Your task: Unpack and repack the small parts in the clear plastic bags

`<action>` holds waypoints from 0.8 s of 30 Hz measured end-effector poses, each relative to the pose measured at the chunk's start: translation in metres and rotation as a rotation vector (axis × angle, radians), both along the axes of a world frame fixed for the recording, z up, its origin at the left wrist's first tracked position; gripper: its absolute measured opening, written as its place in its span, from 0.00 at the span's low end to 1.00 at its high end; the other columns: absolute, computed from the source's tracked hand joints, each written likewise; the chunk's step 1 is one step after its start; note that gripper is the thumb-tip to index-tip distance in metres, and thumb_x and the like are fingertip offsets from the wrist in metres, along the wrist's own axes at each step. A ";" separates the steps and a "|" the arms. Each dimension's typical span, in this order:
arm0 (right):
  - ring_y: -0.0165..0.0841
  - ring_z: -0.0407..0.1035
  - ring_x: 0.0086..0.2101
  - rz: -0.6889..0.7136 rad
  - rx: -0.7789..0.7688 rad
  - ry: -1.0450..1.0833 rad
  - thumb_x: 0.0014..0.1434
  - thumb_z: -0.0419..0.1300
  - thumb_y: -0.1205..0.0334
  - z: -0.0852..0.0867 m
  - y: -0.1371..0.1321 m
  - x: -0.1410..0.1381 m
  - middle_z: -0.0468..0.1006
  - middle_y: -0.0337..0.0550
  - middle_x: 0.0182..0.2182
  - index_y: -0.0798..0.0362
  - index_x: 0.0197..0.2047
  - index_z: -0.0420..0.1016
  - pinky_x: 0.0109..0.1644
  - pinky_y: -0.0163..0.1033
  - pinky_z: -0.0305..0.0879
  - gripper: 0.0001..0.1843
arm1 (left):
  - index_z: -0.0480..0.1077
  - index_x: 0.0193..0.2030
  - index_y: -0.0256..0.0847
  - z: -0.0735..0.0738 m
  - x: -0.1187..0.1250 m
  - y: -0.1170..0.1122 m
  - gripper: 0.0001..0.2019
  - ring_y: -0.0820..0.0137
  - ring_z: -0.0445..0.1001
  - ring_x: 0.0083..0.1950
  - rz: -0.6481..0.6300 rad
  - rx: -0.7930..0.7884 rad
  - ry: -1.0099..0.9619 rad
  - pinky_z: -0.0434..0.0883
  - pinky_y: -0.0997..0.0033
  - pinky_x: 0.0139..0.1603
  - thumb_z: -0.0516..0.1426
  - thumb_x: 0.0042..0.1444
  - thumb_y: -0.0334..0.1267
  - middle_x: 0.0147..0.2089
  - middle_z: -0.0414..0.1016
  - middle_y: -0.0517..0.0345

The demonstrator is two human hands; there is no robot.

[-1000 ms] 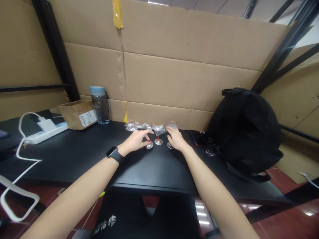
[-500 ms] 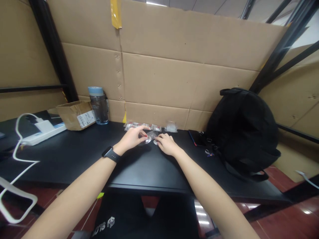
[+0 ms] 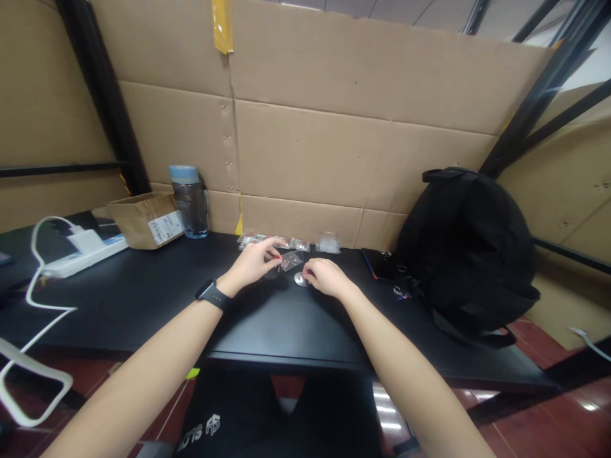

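Behind a cardboard wall (image 3: 310, 152) we have nothing in view but ceiling; before it spreads a black tabletop (image 3: 260, 331). Along its back edge a row of small clear packets (image 3: 249, 242) looks filled and set aside. Our left hand (image 3: 252, 262) pinches, thumb near forefinger, what seems the edge of a clear bag (image 3: 292, 260). Our right hand (image 3: 327, 277) has its fingers curled together on a shiny disc (image 3: 300, 280), seemingly resting on the tabletop, unbagged: bag and disc look unfinished.

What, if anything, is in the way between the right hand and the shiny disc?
Nothing visible: the right hand is at the edge of the disc. The clear bag sits just beyond, beside the left hand, not between them.
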State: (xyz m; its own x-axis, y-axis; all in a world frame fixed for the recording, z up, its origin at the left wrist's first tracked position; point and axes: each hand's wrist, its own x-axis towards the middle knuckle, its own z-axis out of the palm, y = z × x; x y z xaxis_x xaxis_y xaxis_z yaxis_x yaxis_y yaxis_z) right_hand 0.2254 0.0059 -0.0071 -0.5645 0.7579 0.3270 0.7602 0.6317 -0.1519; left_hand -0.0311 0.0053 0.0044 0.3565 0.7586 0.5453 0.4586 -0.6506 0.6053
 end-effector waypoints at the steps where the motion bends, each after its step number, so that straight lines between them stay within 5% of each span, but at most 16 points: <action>1: 0.34 0.73 0.35 0.005 -0.006 0.072 0.62 0.61 0.67 0.000 -0.001 -0.001 0.80 0.44 0.35 0.52 0.35 0.78 0.40 0.36 0.63 0.05 | 0.72 0.56 0.44 0.000 0.000 0.000 0.18 0.67 0.82 0.36 0.006 -0.005 -0.017 0.78 0.68 0.41 0.62 0.59 0.39 0.38 0.82 0.57; 7: 0.32 0.75 0.33 0.103 -0.157 0.609 0.65 0.58 0.61 0.003 -0.005 -0.014 0.80 0.45 0.37 0.54 0.37 0.73 0.42 0.38 0.71 0.07 | 0.72 0.55 0.40 -0.002 0.006 0.003 0.20 0.65 0.83 0.40 -0.037 -0.117 -0.191 0.79 0.66 0.43 0.65 0.56 0.41 0.40 0.82 0.53; 14: 0.37 0.81 0.35 0.091 -0.597 1.046 0.61 0.64 0.49 0.000 -0.014 -0.033 0.80 0.47 0.41 0.52 0.40 0.70 0.33 0.40 0.78 0.15 | 0.70 0.54 0.38 -0.002 0.019 -0.004 0.23 0.67 0.82 0.35 -0.131 -0.205 -0.329 0.80 0.66 0.40 0.67 0.54 0.42 0.38 0.80 0.53; 24: 0.38 0.81 0.34 0.143 -0.823 1.220 0.57 0.69 0.55 0.010 -0.025 -0.036 0.79 0.45 0.44 0.51 0.41 0.67 0.32 0.43 0.80 0.16 | 0.70 0.54 0.38 -0.003 0.021 -0.004 0.23 0.67 0.82 0.38 -0.144 -0.235 -0.366 0.80 0.66 0.42 0.68 0.54 0.42 0.40 0.80 0.52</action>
State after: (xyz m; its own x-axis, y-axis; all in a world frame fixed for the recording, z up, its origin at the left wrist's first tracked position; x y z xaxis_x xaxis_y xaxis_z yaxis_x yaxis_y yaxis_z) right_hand 0.1898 -0.0195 0.0026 -0.3476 0.9241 0.1590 -0.1577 0.1095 -0.9814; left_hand -0.0101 0.0012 0.0017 0.2830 0.8339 0.4738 0.1021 -0.5173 0.8497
